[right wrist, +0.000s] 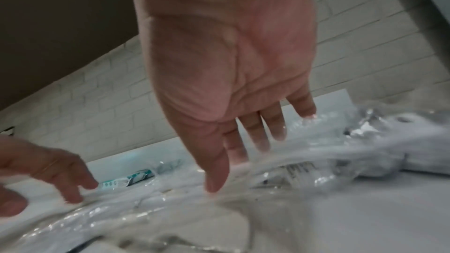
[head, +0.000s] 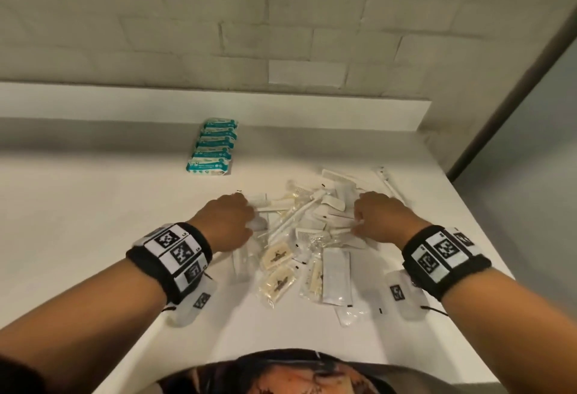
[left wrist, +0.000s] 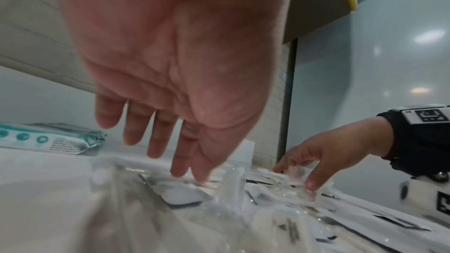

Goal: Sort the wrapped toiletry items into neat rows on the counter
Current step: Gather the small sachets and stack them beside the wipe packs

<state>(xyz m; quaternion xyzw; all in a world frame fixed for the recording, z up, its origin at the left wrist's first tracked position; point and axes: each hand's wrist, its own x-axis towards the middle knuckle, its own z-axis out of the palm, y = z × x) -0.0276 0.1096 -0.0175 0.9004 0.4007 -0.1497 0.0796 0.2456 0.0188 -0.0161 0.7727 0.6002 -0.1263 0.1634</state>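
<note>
A loose pile of wrapped toiletries (head: 309,231) lies mid-counter: white combs (head: 340,189), toothbrushes (head: 296,215), cream soap packets (head: 278,256) and a flat white sachet (head: 336,275). Behind it, several teal-and-white packets (head: 214,147) form a neat row toward the wall. My left hand (head: 231,222) reaches into the pile's left side, fingers (left wrist: 155,141) straight, tips touching clear wrappers. My right hand (head: 381,218) rests on the pile's right side, fingers (right wrist: 272,126) extended onto crinkled plastic. Neither hand grips anything.
The white counter (head: 93,206) ends at a raised ledge (head: 187,103) under a tiled wall. Its right edge runs along a dark frame and a glass panel (head: 530,143). The front edge is close to my body. The teal packets (left wrist: 48,139) lie left of my left hand.
</note>
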